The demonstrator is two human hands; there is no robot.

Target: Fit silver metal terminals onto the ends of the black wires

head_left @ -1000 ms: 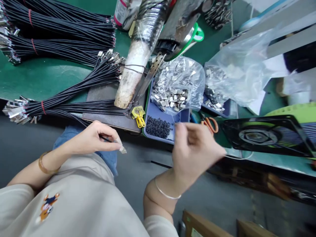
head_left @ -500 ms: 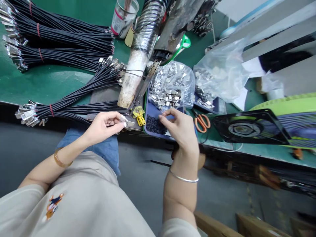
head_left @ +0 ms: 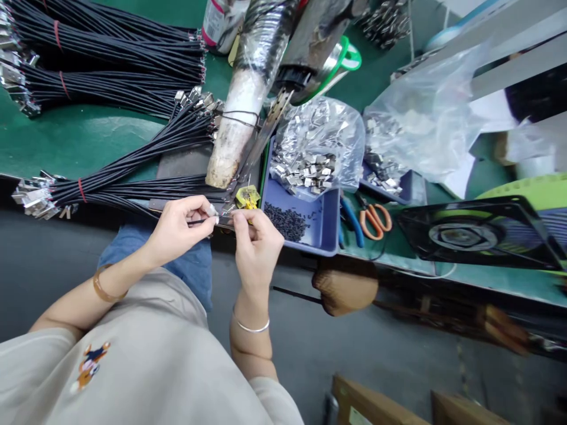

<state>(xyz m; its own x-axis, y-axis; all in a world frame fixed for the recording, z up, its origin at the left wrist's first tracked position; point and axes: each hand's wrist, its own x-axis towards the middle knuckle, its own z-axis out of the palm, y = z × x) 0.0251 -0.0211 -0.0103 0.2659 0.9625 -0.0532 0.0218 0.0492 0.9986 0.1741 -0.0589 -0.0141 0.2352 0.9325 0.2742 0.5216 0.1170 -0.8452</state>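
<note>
My left hand [head_left: 179,229] pinches a black cable [head_left: 197,222] between thumb and fingers, close to its end. Facing it, my right hand [head_left: 257,248] is closed in a pinch just to the right; whatever sits in its fingertips is too small to name. Thin wire ends show in the narrow gap between the two hands. Right of my right hand, small black tube pieces [head_left: 286,223] lie in a blue tray [head_left: 326,236]. A plastic bag of metal connectors [head_left: 312,171] rests in the tray's far part. A yellow-handled tool [head_left: 248,198] lies just behind my right fingertips.
Bundled black cables [head_left: 119,88] with metal ends fill the left of the green bench [head_left: 110,139]. A wrapped duct [head_left: 234,127] comes down near my hands. Orange-handled scissors [head_left: 375,221], blue-handled pliers [head_left: 352,221] and a black fan [head_left: 469,233] stand at right.
My right hand has moved left from above the black pieces in the tray to beside my left hand's fingertips. My left hand keeps its pinch. The view has shifted slightly.
</note>
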